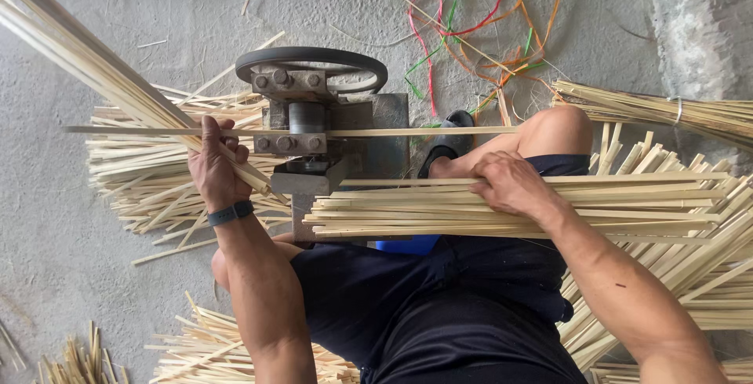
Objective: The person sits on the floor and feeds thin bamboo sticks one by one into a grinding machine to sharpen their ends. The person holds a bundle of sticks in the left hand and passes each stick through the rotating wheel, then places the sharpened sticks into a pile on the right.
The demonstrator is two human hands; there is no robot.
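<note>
My left hand [212, 164] is closed around a bundle of thin bamboo strips [86, 62] that slants up to the top left corner. A single long strip [408, 131] runs level through a small grey metal machine [314, 129] with a round hand wheel [312, 62] on top. My right hand [510, 184] rests flat, fingers spread, on a stack of wider bamboo slats [439, 211] lying across my lap. A dark band sits on my left wrist [231, 213].
Heaps of cut bamboo strips lie on the concrete floor [55, 274] at left [149, 172], right [674, 258] and bottom left [204, 349]. A tied bundle [667, 109] sits at upper right. Coloured plastic strings [478, 31] lie behind the machine. My foot in a dark sandal [447, 149] is beside it.
</note>
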